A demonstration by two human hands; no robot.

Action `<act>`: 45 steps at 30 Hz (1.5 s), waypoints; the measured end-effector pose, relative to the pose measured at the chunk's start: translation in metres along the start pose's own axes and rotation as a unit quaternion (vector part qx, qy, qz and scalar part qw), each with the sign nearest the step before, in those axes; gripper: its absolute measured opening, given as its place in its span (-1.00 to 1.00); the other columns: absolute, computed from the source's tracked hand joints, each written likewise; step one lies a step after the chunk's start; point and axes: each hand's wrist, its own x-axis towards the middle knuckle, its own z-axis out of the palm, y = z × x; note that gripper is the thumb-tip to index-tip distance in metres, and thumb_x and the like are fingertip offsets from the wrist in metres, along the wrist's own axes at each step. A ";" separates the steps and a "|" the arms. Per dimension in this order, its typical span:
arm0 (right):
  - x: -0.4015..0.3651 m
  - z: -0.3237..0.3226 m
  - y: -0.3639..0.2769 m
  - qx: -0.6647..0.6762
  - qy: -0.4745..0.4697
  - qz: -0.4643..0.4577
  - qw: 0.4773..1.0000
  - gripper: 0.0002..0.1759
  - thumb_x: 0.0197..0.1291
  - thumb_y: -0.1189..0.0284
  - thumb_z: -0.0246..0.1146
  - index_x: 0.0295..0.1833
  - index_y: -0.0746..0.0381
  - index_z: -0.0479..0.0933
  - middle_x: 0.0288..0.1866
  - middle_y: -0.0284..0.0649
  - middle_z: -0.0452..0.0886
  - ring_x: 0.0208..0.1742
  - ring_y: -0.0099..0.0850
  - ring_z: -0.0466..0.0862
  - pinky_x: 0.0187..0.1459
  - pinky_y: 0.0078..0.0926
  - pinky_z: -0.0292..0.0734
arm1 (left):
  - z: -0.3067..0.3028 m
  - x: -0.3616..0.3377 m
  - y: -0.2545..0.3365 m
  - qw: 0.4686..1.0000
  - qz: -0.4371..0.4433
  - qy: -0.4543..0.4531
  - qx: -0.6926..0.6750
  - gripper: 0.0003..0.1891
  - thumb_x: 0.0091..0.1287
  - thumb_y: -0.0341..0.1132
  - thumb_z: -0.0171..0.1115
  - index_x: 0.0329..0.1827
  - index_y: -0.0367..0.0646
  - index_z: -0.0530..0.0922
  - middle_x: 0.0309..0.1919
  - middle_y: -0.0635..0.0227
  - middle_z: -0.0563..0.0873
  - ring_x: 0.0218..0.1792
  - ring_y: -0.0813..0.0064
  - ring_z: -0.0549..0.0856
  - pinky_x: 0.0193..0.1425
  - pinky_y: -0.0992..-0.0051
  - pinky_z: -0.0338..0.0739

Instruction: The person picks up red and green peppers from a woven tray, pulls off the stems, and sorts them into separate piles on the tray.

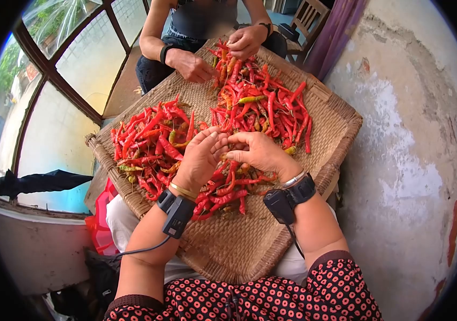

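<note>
My left hand and my right hand meet over the middle of a woven tray, fingertips almost touching. Both are closed in a pinch. What sits between the fingers is hidden or too small to name. Below and around them lie red chili peppers, a few touched with green or yellow. A second heap of chili peppers is to the left of my left hand, and a larger heap spreads beyond my right hand.
Across the tray sits another person, whose two hands work at the far peppers. A rough plaster wall rises on the right. Windows and a black folded umbrella are at left, above a red plastic container. Behind stands a wooden chair.
</note>
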 end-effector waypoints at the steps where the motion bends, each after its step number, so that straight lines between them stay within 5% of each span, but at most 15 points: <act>1: 0.000 0.001 0.000 -0.026 0.011 -0.013 1.000 -0.59 0.02 0.28 0.30 -0.09 0.34 0.52 -0.35 -0.17 0.62 -0.31 -0.45 0.60 -0.22 -0.49 0.48 | 0.001 0.000 0.000 1.000 0.000 0.001 0.000 -0.82 0.32 -0.43 0.04 -0.03 -0.21 0.42 -0.19 0.30 0.62 -0.16 0.54 0.64 -0.07 0.57 0.57; 5: 0.000 0.008 -0.002 -0.173 0.070 -0.052 0.981 -0.59 -0.01 0.24 0.31 -0.15 0.35 0.53 -0.37 -0.14 0.62 -0.29 -0.39 0.62 -0.22 -0.42 0.48 | 0.004 0.000 -0.002 1.000 0.008 -0.006 0.004 -0.82 0.32 -0.43 0.04 -0.04 -0.22 0.43 -0.18 0.30 0.62 -0.16 0.53 0.63 -0.08 0.55 0.57; 13: -0.003 -0.019 -0.010 -0.046 0.029 0.095 0.994 -0.81 0.09 0.42 0.23 -0.30 0.36 0.51 -0.47 -0.29 0.57 -0.57 -0.54 0.56 -0.60 -0.60 0.43 | 0.007 -0.002 0.000 0.989 -0.033 0.050 0.135 -0.88 0.30 -0.40 0.09 -0.14 -0.19 0.50 -0.28 0.40 0.61 -0.23 0.62 0.62 -0.26 0.59 0.56; 16: 0.000 -0.029 -0.006 0.062 0.137 0.043 0.988 -0.83 0.10 0.42 0.23 -0.28 0.32 0.52 -0.43 -0.29 0.57 -0.59 -0.63 0.51 -0.61 -0.66 0.40 | -0.005 0.003 -0.006 0.920 -0.048 0.027 0.388 -0.81 0.25 -0.36 0.17 -0.12 -0.23 0.51 -0.32 0.38 0.63 -0.28 0.61 0.62 -0.26 0.58 0.55; 18: 0.000 -0.033 -0.011 0.175 0.190 -0.010 0.966 -0.83 0.16 0.40 0.19 -0.25 0.31 0.50 -0.47 -0.34 0.55 -0.58 -0.69 0.47 -0.54 -0.76 0.38 | -0.013 0.003 -0.013 0.723 0.067 -0.029 0.686 -0.71 0.17 -0.34 0.25 -0.08 -0.28 0.51 -0.31 0.30 0.65 -0.31 0.56 0.62 -0.25 0.54 0.55; 19: 0.000 -0.036 -0.011 0.177 0.186 -0.007 0.967 -0.84 0.17 0.40 0.19 -0.26 0.30 0.50 -0.48 -0.35 0.54 -0.59 -0.69 0.47 -0.54 -0.76 0.38 | -0.014 0.003 -0.017 0.707 0.096 -0.046 0.700 -0.62 0.11 -0.34 0.30 -0.03 -0.33 0.49 -0.24 0.19 0.64 -0.33 0.50 0.63 -0.24 0.52 0.55; 24: 0.000 -0.039 -0.004 0.209 0.095 0.017 0.973 -0.84 0.17 0.40 0.18 -0.26 0.28 0.49 -0.50 -0.36 0.53 -0.58 -0.69 0.48 -0.57 -0.75 0.38 | 0.002 0.002 -0.029 0.703 0.180 -0.057 0.685 -0.57 0.10 -0.38 0.31 0.04 -0.31 0.44 -0.23 0.21 0.60 -0.39 0.52 0.60 -0.26 0.56 0.53; 27: -0.007 -0.030 -0.014 0.238 -0.024 0.007 0.971 -0.86 0.17 0.40 0.17 -0.29 0.26 0.50 -0.52 -0.39 0.54 -0.58 -0.69 0.52 -0.58 -0.76 0.41 | 0.011 0.001 -0.032 0.770 0.201 -0.031 0.605 -0.48 0.12 -0.43 0.31 0.15 -0.27 0.34 -0.20 0.30 0.54 -0.38 0.62 0.57 -0.31 0.62 0.50; 30: -0.008 -0.032 -0.014 0.212 -0.054 0.028 0.975 -0.86 0.17 0.39 0.17 -0.30 0.25 0.50 -0.53 -0.40 0.55 -0.59 -0.69 0.52 -0.57 -0.78 0.43 | 0.009 0.004 -0.034 0.893 0.093 -0.019 0.441 -0.42 0.13 -0.46 0.30 0.21 -0.24 0.26 -0.12 0.34 0.48 -0.36 0.72 0.53 -0.35 0.68 0.47; 34: -0.008 -0.033 -0.014 0.232 -0.046 0.040 0.971 -0.86 0.16 0.38 0.18 -0.31 0.23 0.50 -0.55 -0.39 0.55 -0.61 -0.70 0.50 -0.60 -0.76 0.40 | 0.002 0.010 -0.036 0.835 0.257 0.042 0.485 -0.51 0.06 -0.38 0.36 0.07 -0.27 0.41 -0.19 0.18 0.58 -0.22 0.37 0.61 -0.13 0.47 0.50; 38: 0.000 -0.039 -0.001 0.207 -0.004 0.071 0.976 -0.84 0.16 0.36 0.18 -0.31 0.25 0.50 -0.58 -0.39 0.53 -0.64 -0.69 0.48 -0.62 -0.75 0.37 | -0.005 0.003 -0.033 0.705 0.204 -0.012 0.679 -0.72 0.08 -0.22 0.30 -0.25 -0.24 0.57 -0.31 0.09 0.61 -0.26 0.15 0.62 -0.17 0.33 0.50; 40: 0.006 -0.040 0.005 -0.052 0.096 0.131 0.985 -0.82 0.16 0.37 0.19 -0.28 0.29 0.50 -0.63 -0.41 0.48 -0.67 -0.63 0.48 -0.63 -0.72 0.37 | -0.003 -0.002 -0.031 0.614 0.076 -0.061 0.783 -0.69 0.07 -0.15 0.27 -0.28 -0.22 0.56 -0.31 0.09 0.61 -0.31 0.10 0.62 -0.22 0.25 0.50; 42: 0.010 -0.039 0.005 0.078 0.120 0.125 0.982 -0.78 0.12 0.40 0.22 -0.22 0.34 0.49 -0.53 -0.33 0.51 -0.55 -0.55 0.55 -0.62 -0.67 0.40 | 0.002 -0.004 -0.033 0.586 0.090 -0.058 0.803 -0.68 0.07 -0.12 0.26 -0.35 -0.23 0.52 -0.34 0.10 0.61 -0.34 0.07 0.62 -0.25 0.22 0.50; 44: 0.015 -0.034 -0.006 0.299 0.307 -0.089 0.899 -0.72 0.10 0.40 0.24 -0.13 0.35 0.49 -0.35 -0.24 0.53 -0.38 -0.52 0.59 -0.57 -0.63 0.45 | 0.010 -0.008 -0.034 0.541 0.107 -0.026 0.834 -0.67 0.05 -0.15 0.28 -0.33 -0.24 0.45 -0.36 0.09 0.60 -0.33 0.07 0.62 -0.26 0.22 0.51; 45: 0.013 -0.040 -0.003 0.219 0.366 -0.075 0.901 -0.62 0.03 0.40 0.29 -0.04 0.34 0.47 -0.17 -0.11 0.51 -0.28 -0.40 0.60 -0.49 -0.49 0.50 | 0.010 -0.008 -0.035 0.541 0.107 -0.025 0.834 -0.67 0.05 -0.15 0.28 -0.33 -0.24 0.45 -0.36 0.09 0.60 -0.33 0.07 0.62 -0.26 0.22 0.51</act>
